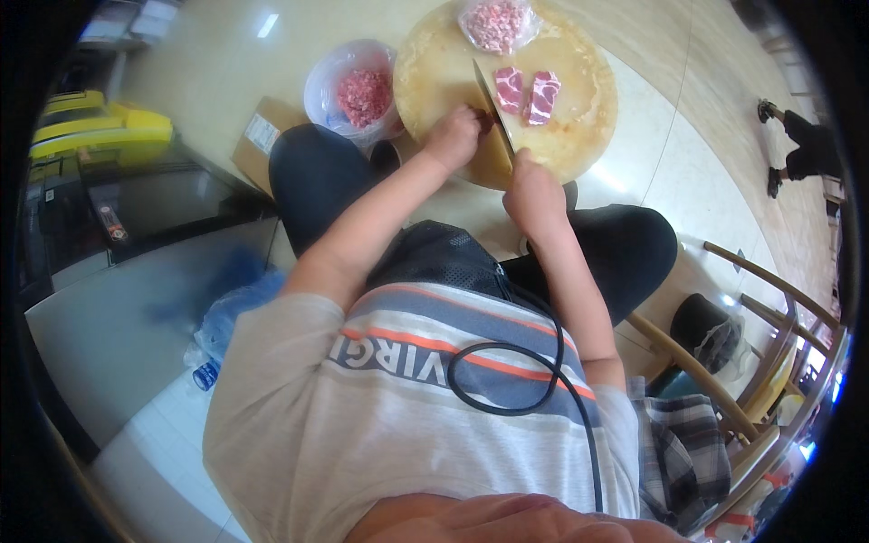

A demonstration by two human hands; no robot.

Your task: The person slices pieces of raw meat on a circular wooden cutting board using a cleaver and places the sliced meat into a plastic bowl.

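Note:
My right hand (536, 193) grips the handle of a kitchen knife (494, 108), whose blade stands nearly edge-on to my view over a round cutting board (584, 129). My left hand (458, 136) rests on the board just left of the blade, fingers curled. A small dark patch shows at those fingertips, in the blade's shadow; whether it is meat I cannot tell. Right of the blade lie two flat pieces of marbled raw meat, one nearer the knife (508, 89) and one farther right (544, 98). A clear plastic bag of diced meat (497, 26) sits at the board's far edge.
Left of the board, a plastic-lined bowl (319, 88) holds minced meat (365, 97). A cardboard box (261, 142) stands by my left knee, near a dark cabinet (163, 197). At right are a wooden chair (692, 380), a black bin (699, 326) and another person's legs (804, 142).

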